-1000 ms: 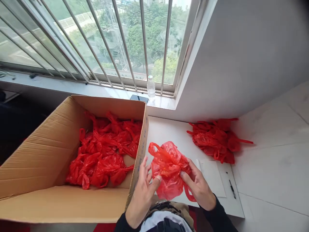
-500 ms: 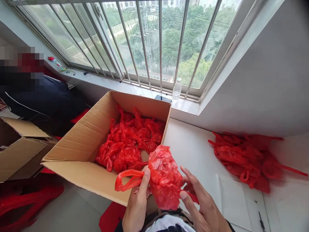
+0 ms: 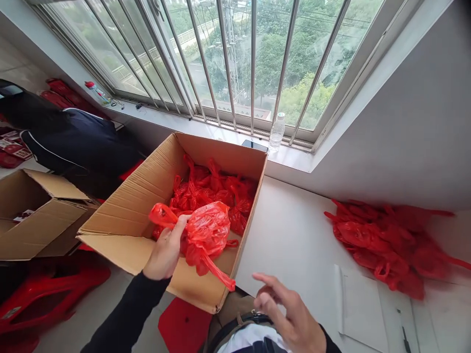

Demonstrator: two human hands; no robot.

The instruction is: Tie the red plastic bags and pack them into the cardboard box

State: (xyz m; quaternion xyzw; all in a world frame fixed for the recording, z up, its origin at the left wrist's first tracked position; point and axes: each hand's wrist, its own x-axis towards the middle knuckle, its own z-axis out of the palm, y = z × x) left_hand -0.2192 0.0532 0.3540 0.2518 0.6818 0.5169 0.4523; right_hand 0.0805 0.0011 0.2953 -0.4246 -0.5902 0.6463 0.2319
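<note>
My left hand (image 3: 167,250) grips a red plastic bag (image 3: 209,228) near its handle end and holds it over the open cardboard box (image 3: 128,206). The bag is bunched around its contents, which I cannot make out, and one handle hangs down toward the box's near right edge. Inside the box lie several more red plastic bags (image 3: 217,184), some hidden behind the held one. Off to the right, over the near edge of the white table (image 3: 272,220), my right hand (image 3: 283,309) is empty, its fingers slightly bent and apart.
A pile of red bags (image 3: 382,240) lies on the table at right, near a white sheet (image 3: 360,306) and a pen (image 3: 405,338). A bottle (image 3: 276,132) and a phone (image 3: 254,145) are on the sill. At left are a person (image 3: 77,132), another box (image 3: 44,225) and a red stool (image 3: 47,299).
My left hand has carried the red bag forward and left, over the box. My right hand has let go of the bag and stays back on the right.
</note>
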